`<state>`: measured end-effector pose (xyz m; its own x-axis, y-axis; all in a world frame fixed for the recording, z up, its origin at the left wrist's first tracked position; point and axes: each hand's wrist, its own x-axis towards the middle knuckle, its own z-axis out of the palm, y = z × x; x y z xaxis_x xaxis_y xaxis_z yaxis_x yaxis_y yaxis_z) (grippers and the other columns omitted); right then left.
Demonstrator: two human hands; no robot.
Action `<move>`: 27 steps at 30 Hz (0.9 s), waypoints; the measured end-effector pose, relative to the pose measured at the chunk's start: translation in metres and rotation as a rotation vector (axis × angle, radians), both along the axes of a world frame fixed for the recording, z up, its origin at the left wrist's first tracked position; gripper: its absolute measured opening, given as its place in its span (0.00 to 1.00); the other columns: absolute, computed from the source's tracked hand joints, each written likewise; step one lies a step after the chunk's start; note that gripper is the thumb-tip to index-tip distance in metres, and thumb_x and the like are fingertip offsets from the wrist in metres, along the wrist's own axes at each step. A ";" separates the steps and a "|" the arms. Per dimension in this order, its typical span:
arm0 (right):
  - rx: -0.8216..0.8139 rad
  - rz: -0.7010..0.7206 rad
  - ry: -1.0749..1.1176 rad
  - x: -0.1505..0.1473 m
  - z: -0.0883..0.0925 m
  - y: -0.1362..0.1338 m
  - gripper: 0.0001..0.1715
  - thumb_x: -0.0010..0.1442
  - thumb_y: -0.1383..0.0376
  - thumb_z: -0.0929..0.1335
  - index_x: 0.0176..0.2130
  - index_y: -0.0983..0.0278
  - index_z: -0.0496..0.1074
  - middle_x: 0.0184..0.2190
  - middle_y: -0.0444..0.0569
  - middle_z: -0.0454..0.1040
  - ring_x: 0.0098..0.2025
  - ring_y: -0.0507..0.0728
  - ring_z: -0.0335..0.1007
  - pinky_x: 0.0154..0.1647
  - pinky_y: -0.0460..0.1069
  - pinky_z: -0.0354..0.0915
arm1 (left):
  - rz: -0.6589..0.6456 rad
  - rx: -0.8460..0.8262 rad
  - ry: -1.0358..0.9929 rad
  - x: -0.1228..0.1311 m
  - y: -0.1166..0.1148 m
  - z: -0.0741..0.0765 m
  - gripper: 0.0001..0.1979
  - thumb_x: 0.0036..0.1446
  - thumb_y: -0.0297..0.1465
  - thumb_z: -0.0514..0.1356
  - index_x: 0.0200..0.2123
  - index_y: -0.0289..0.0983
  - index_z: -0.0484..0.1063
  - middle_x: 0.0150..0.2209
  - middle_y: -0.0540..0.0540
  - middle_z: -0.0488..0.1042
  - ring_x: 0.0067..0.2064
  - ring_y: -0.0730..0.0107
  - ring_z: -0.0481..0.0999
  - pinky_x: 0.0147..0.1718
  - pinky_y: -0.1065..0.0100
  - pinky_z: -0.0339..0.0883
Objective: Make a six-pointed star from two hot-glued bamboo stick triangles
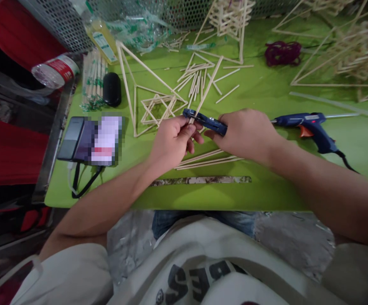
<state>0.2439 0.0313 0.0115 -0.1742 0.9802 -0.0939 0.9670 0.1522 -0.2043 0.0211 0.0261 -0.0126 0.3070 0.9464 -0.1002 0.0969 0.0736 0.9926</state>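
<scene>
My right hand (245, 133) is closed round the handles of blue cutting pliers (203, 120), whose jaws point left. A long thin wooden stick (209, 82) runs from the jaws up and away to the right. My left hand (174, 142) pinches the near end of that stick right at the jaws. Both hands hover over the green table (266, 186), just above a few long sticks (207, 160) lying flat. A stick frame of triangles (153, 108) lies just beyond my left hand.
A blue glue gun (311, 125) lies to the right of my right hand. Left are a phone (90, 140), a black case (112, 89), a stick bundle (93, 80) and a bottle (55, 70). A camouflage strip (203, 180) lies near the front edge. Stick structures (355, 55) and purple yarn (282, 53) sit behind.
</scene>
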 end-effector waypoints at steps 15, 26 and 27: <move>0.191 -0.249 0.208 0.035 0.024 0.013 0.37 0.70 0.41 0.76 0.25 0.56 0.59 0.19 0.41 0.54 0.25 0.53 0.48 0.33 0.56 0.47 | -0.022 0.519 0.596 -0.015 0.009 0.006 0.13 0.77 0.31 0.67 0.36 0.36 0.86 0.29 0.46 0.83 0.25 0.70 0.73 0.30 0.66 0.68; 0.280 -0.277 0.328 0.045 0.028 0.011 0.39 0.71 0.42 0.77 0.24 0.56 0.57 0.20 0.41 0.51 0.26 0.52 0.47 0.33 0.57 0.47 | -0.157 0.706 0.679 -0.004 0.002 -0.001 0.13 0.80 0.28 0.64 0.47 0.34 0.91 0.46 0.38 0.91 0.42 0.61 0.88 0.45 0.59 0.82; 0.282 -0.281 0.328 0.045 0.028 0.011 0.40 0.70 0.42 0.77 0.24 0.56 0.57 0.20 0.41 0.50 0.26 0.52 0.46 0.32 0.57 0.47 | -0.240 0.700 0.749 0.001 -0.003 0.000 0.13 0.80 0.28 0.64 0.47 0.34 0.91 0.47 0.38 0.90 0.44 0.59 0.88 0.47 0.58 0.83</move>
<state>0.2893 0.0422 0.0396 0.1235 0.9728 0.1962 0.8705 -0.0113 -0.4920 0.0220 0.0229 -0.0130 0.5798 0.7888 0.2039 0.6391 -0.5956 0.4867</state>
